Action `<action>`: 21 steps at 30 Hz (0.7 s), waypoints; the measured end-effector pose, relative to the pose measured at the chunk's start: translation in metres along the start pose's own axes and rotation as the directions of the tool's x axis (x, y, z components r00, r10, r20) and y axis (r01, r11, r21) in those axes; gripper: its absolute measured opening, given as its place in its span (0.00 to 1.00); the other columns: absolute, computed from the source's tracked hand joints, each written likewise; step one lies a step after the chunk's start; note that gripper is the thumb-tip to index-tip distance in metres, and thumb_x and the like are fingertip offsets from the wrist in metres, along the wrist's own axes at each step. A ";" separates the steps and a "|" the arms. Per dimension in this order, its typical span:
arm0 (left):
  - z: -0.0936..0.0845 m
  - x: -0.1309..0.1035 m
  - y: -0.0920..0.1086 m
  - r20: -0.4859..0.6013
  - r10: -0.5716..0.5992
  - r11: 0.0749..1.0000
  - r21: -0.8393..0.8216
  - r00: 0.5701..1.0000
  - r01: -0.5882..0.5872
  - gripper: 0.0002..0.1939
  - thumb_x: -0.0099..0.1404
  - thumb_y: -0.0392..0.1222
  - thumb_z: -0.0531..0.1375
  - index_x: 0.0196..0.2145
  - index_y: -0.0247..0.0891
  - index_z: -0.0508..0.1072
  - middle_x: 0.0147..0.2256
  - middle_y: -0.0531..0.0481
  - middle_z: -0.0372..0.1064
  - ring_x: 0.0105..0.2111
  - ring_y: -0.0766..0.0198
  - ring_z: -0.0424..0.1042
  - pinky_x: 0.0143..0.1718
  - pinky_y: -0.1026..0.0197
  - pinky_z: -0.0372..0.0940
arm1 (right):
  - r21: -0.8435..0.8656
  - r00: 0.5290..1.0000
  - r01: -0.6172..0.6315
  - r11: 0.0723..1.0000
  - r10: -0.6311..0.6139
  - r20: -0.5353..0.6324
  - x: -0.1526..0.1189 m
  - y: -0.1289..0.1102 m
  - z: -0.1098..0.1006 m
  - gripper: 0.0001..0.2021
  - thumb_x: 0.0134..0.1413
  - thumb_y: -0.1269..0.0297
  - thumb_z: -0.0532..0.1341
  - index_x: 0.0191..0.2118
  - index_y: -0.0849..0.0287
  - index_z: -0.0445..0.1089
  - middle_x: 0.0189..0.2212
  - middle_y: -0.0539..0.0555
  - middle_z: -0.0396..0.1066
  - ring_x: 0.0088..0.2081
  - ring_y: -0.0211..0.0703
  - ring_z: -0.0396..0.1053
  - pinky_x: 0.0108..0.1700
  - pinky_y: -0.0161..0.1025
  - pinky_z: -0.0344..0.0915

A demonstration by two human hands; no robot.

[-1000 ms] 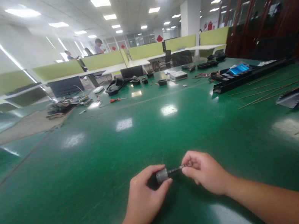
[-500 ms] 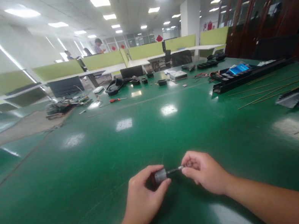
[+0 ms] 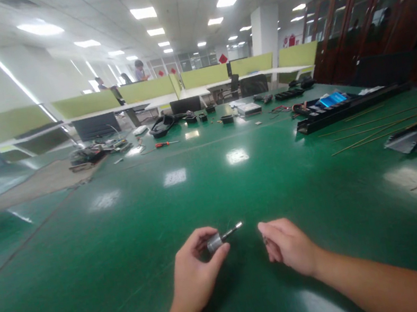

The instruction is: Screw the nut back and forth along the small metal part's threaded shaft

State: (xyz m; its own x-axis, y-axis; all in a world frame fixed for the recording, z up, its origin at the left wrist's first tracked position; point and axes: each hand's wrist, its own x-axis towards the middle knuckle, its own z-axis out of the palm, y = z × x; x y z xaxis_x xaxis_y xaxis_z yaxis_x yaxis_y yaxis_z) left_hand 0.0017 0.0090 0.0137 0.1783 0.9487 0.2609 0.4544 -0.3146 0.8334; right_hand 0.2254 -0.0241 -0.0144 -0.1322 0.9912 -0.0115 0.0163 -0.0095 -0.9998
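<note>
A silver cylindrical part (image 3: 214, 242) with a thin dark shaft and a bright metal tip is gripped between the thumb and fingers of my left hand (image 3: 197, 272). Its shaft points up and to the right. To the right of that tip, apart from it, my right hand (image 3: 289, 247) is closed in a pinch. Something small and metallic shows at its fingers, too small to make out. Both hands are over the near part of the green table (image 3: 141, 211).
A red-handled screwdriver (image 3: 163, 144) lies farther back, near black plastic parts (image 3: 163, 125) and a white box (image 3: 249, 109). Thin rods (image 3: 367, 139) and black metal channels (image 3: 349, 108) lie right. People (image 3: 140, 71) are in the far background.
My right hand has come away from the shaft's tip, leaving a gap. The silver part has tilted, its tip now higher. The view has shifted slightly.
</note>
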 end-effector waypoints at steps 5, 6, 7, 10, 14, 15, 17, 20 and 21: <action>0.003 0.004 -0.003 -0.017 -0.106 0.979 -0.176 0.994 0.102 0.22 0.58 0.48 0.68 0.48 0.35 0.74 0.43 0.42 0.78 0.41 0.54 0.79 0.47 0.54 0.75 | -0.027 1.000 0.006 1.000 -0.006 0.006 0.004 0.003 0.003 0.32 0.61 0.37 0.51 0.15 0.56 0.58 0.11 0.46 0.55 0.17 0.37 0.59 0.28 0.36 0.62; 0.003 0.004 -0.003 -0.016 -0.106 0.977 -0.190 0.994 0.102 0.23 0.59 0.48 0.68 0.49 0.35 0.74 0.43 0.42 0.78 0.42 0.54 0.79 0.48 0.53 0.75 | -0.043 1.000 0.010 0.999 -0.010 0.014 0.005 0.003 0.003 0.32 0.61 0.37 0.51 0.15 0.56 0.58 0.11 0.46 0.55 0.17 0.37 0.59 0.27 0.36 0.61; 0.003 0.004 -0.004 -0.017 -0.097 0.977 -0.194 0.995 0.092 0.23 0.59 0.48 0.68 0.49 0.35 0.74 0.44 0.42 0.78 0.42 0.53 0.79 0.49 0.52 0.74 | -0.060 1.000 0.016 0.998 -0.015 0.021 0.005 0.003 0.003 0.32 0.62 0.37 0.51 0.16 0.56 0.58 0.11 0.46 0.55 0.17 0.36 0.58 0.27 0.35 0.60; 0.003 0.004 -0.007 -0.034 -0.060 0.987 -0.152 0.998 0.054 0.21 0.58 0.49 0.68 0.45 0.35 0.76 0.43 0.43 0.78 0.42 0.53 0.79 0.51 0.50 0.73 | -0.106 0.999 0.036 0.994 -0.033 0.035 0.006 0.003 0.003 0.32 0.62 0.38 0.50 0.16 0.57 0.59 0.12 0.46 0.57 0.17 0.36 0.58 0.26 0.34 0.58; -0.001 0.002 -0.007 -0.046 -0.053 0.998 0.021 0.998 0.054 0.21 0.55 0.54 0.68 0.42 0.37 0.77 0.41 0.44 0.79 0.41 0.51 0.78 0.50 0.47 0.72 | -0.141 0.997 0.066 0.988 -0.061 0.037 0.009 0.003 0.003 0.31 0.62 0.40 0.53 0.16 0.58 0.60 0.12 0.47 0.59 0.17 0.35 0.57 0.24 0.34 0.54; -0.002 0.001 -0.005 -0.060 -0.050 0.996 0.073 0.997 0.055 0.22 0.55 0.55 0.67 0.42 0.38 0.78 0.41 0.44 0.79 0.41 0.50 0.78 0.51 0.46 0.71 | -0.149 0.997 0.077 0.986 -0.072 0.042 0.009 0.003 0.003 0.30 0.62 0.41 0.53 0.16 0.58 0.60 0.13 0.47 0.59 0.17 0.35 0.57 0.24 0.34 0.53; -0.004 0.001 0.001 -0.095 -0.051 0.987 0.146 0.994 0.065 0.22 0.54 0.56 0.67 0.42 0.39 0.78 0.41 0.44 0.79 0.42 0.48 0.78 0.52 0.46 0.69 | -0.160 0.994 0.099 0.982 -0.091 0.055 0.010 0.002 0.004 0.30 0.63 0.43 0.52 0.16 0.58 0.60 0.13 0.47 0.58 0.17 0.35 0.56 0.24 0.34 0.53; -0.012 0.001 0.013 -0.124 -0.092 0.979 0.170 0.988 0.112 0.24 0.53 0.58 0.67 0.42 0.39 0.78 0.40 0.45 0.79 0.42 0.48 0.78 0.52 0.47 0.69 | -0.179 0.991 0.123 0.976 -0.112 0.068 0.011 0.001 0.004 0.29 0.63 0.44 0.52 0.17 0.58 0.61 0.13 0.47 0.59 0.18 0.35 0.57 0.24 0.34 0.52; -0.017 0.001 0.017 -0.127 -0.112 0.976 0.172 0.986 0.133 0.25 0.53 0.59 0.66 0.42 0.40 0.78 0.40 0.46 0.80 0.41 0.49 0.78 0.51 0.48 0.69 | -0.185 0.990 0.129 0.974 -0.117 0.074 0.011 0.002 0.004 0.29 0.63 0.43 0.52 0.17 0.59 0.61 0.13 0.47 0.59 0.18 0.35 0.57 0.24 0.34 0.51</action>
State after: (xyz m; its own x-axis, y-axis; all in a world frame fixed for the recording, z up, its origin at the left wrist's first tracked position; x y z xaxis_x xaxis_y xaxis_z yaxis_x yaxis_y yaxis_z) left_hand -0.0056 0.0053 0.0366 0.0137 0.9741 0.2258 0.6172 -0.1859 0.7645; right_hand 0.2200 -0.0134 -0.0162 -0.2062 0.9729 0.1048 0.1823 0.1434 -0.9727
